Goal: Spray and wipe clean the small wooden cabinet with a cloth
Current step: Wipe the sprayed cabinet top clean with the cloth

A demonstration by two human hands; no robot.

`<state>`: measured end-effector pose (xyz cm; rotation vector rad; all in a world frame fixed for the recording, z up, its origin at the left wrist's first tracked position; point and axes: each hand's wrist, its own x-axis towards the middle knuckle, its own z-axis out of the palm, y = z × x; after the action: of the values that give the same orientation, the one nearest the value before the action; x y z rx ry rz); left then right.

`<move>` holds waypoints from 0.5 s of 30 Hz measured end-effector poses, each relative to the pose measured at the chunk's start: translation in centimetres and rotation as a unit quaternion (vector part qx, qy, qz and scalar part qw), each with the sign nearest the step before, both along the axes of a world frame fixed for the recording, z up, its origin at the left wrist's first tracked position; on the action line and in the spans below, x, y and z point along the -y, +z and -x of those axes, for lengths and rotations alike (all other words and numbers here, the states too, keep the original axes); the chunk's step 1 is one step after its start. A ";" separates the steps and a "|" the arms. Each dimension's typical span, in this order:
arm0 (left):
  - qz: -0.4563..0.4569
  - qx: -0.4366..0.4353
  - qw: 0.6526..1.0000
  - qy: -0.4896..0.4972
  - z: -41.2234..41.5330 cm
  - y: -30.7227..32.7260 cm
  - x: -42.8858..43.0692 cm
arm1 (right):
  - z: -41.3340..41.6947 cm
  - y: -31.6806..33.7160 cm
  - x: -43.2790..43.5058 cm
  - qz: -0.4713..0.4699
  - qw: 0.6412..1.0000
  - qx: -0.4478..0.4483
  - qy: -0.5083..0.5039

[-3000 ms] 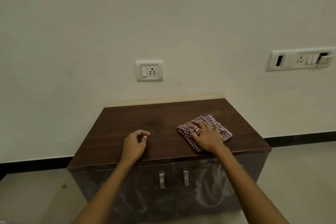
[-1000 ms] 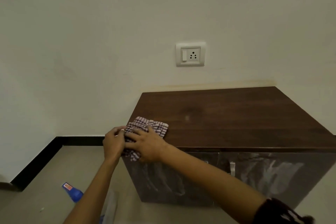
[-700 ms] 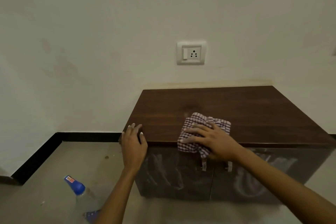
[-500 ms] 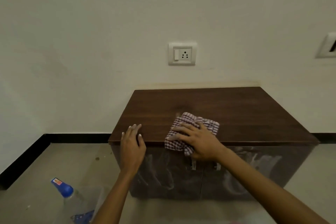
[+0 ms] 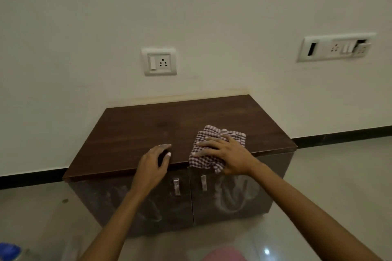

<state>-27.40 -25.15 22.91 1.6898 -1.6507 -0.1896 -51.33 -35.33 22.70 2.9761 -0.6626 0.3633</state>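
Note:
The small cabinet (image 5: 148,129) has a dark wooden top and two glossy doors with metal handles, and it stands against the wall. A checked red-and-white cloth (image 5: 214,144) lies near the top's front edge, right of centre, with one part hanging over the edge. My right hand (image 5: 228,153) presses flat on the cloth with spread fingers. My left hand (image 5: 153,163) rests on the front edge left of the cloth, fingers loosely curled, holding nothing. The blue cap of the spray bottle (image 5: 9,251) shows at the bottom left on the floor.
A socket plate (image 5: 159,62) is on the wall above the cabinet, and a wider switch panel (image 5: 336,47) is at the right. A black skirting runs along the tiled floor. Something pink (image 5: 224,255) shows at the bottom edge.
My right hand has slid the cloth from the top's left corner rightward along the front edge. My left hand moved right along the edge and its fingers curled. The view shifted right.

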 end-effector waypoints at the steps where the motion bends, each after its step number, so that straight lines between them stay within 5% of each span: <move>1: -0.007 0.007 1.000 -0.014 0.6 0.0 0.3 | 1.7 0.1 0.3 -0.003 1.000 0.008 -0.013; 10: -0.056 0.081 0.990 -0.098 5.5 1.0 3.2 | 13.7 1.1 1.7 -0.099 0.983 0.028 -0.152; 15: -0.061 0.069 0.991 -0.095 5.7 1.2 3.4 | 17.6 1.0 1.8 -0.261 0.929 0.193 -0.179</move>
<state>-33.12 -28.55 24.07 1.6653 -1.9398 -0.2780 -68.92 -37.08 23.72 3.1667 -1.5358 0.8747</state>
